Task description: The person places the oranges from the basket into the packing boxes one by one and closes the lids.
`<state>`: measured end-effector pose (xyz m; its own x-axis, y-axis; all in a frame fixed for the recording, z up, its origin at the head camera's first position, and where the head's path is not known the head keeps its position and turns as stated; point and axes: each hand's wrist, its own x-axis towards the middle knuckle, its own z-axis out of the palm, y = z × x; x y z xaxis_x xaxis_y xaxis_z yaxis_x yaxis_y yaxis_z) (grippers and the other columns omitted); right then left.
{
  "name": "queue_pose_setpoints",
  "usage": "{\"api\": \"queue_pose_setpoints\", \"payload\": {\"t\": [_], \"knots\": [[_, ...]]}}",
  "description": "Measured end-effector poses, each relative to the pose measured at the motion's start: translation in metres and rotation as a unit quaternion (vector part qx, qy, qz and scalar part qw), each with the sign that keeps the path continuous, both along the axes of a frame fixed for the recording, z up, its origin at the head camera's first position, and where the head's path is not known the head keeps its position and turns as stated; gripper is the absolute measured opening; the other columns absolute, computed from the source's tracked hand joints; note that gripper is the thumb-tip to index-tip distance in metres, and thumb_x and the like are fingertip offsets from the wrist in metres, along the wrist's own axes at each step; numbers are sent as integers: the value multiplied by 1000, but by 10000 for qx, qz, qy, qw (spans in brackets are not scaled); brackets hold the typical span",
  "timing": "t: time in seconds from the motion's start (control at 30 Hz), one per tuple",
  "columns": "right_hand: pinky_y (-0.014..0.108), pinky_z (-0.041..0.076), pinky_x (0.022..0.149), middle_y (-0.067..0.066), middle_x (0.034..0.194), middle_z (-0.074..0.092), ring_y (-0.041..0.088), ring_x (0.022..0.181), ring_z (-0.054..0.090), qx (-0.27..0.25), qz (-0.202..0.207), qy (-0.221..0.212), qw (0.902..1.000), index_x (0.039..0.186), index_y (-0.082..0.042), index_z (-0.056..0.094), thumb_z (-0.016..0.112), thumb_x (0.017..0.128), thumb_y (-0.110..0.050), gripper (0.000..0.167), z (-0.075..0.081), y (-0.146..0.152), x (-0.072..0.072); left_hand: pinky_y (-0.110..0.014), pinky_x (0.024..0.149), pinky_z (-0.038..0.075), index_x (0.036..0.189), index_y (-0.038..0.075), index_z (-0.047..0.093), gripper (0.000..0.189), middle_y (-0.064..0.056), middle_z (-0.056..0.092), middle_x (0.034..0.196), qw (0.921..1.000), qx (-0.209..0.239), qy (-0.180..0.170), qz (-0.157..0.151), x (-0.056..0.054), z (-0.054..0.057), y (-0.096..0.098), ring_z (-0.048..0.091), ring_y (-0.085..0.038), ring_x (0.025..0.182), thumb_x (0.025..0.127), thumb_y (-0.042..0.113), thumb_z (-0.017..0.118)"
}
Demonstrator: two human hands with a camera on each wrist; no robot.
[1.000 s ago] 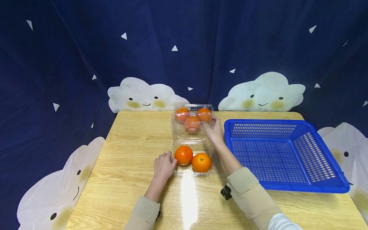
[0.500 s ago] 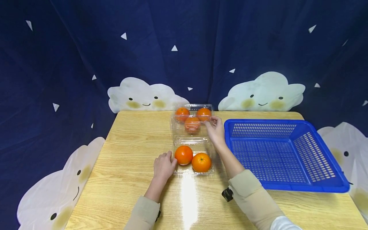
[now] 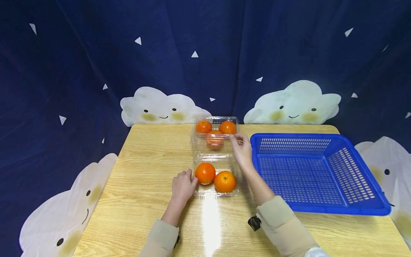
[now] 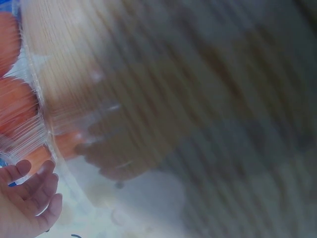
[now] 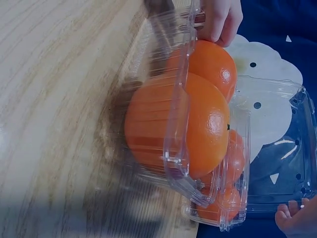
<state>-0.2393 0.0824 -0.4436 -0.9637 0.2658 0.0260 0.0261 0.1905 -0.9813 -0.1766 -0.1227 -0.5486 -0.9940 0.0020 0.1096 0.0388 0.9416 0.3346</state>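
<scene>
A clear plastic clamshell box [image 3: 199,192] lies open on the table with two large oranges in it, a left one [image 3: 205,173] and a right one [image 3: 225,181]. Its lid [image 5: 277,153] stands raised at the hinge, slanting up at the back. At the lid's upper right corner, my right hand [image 3: 241,151] pinches the edge between thumb and fingers. My left hand [image 3: 183,185] rests against the box's left side, its fingers loosely bent. In the left wrist view, the left hand [image 4: 27,201] shows at the wall beside the blurred oranges [image 4: 15,106].
Behind the lid, three smaller oranges [image 3: 215,140] sit in a second clear box [image 3: 237,123]. A blue perforated basket [image 3: 302,208] stands at the right of the wooden table [image 3: 144,153]. A dark blue curtain [image 3: 218,43] with clouds hangs behind.
My right hand has drawn slightly toward me with the lid's edge, so the lid tilts a little further forward. The left hand and the oranges have not moved.
</scene>
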Motion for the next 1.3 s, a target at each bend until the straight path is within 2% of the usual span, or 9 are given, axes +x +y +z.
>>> {"api": "queue_pose_setpoints", "payload": {"t": [0.3,0.53,0.77,0.9,1.07,1.2,1.3], "knots": [[21,39,70,16,103,58,17,82,51,49,-195,282,9994,105,2,57,57,88,-20,28,-5,1,6,-41,72,43,108,4,60,38,-13,62,91,10000,11,10,32,1,0,0,58,-30,84,83,30,49],[19,41,73,19,105,58,24,87,54,16,-75,310,9995,107,4,56,59,87,-19,31,-7,4,13,-42,72,44,108,4,60,38,-14,63,92,10000,-28,90,-7,1,1,-1,58,-30,84,83,30,50],[15,41,69,19,105,59,18,84,54,-61,-6,240,9997,107,4,57,60,86,-18,30,-6,8,21,-41,71,44,103,3,60,34,-13,62,88,9997,-124,163,-94,2,2,-1,58,-30,83,85,29,48],[16,41,71,19,107,58,19,87,54,-46,113,205,9997,108,4,56,59,87,-19,31,-8,10,24,-41,70,44,103,3,59,33,-12,62,86,9995,-181,200,-182,2,1,-2,58,-29,80,86,28,45],[17,42,74,19,110,57,23,94,55,-120,269,64,9995,110,3,54,60,87,-22,34,-9,12,28,-40,65,43,93,5,58,26,-11,61,80,9991,-174,308,-240,2,1,-3,57,-29,75,89,26,42],[18,42,78,19,112,56,24,97,54,-161,372,-3,9992,113,4,52,60,88,-22,37,-8,12,34,-40,63,43,87,6,56,24,-11,59,77,9989,-87,392,-236,2,1,-4,57,-30,73,90,25,41],[18,41,79,20,112,56,22,96,53,-162,404,28,9990,113,4,52,60,87,-21,37,-9,12,38,-41,65,44,91,5,57,25,-12,61,82,9989,118,398,-193,2,3,-6,58,-30,76,89,24,43]]}}
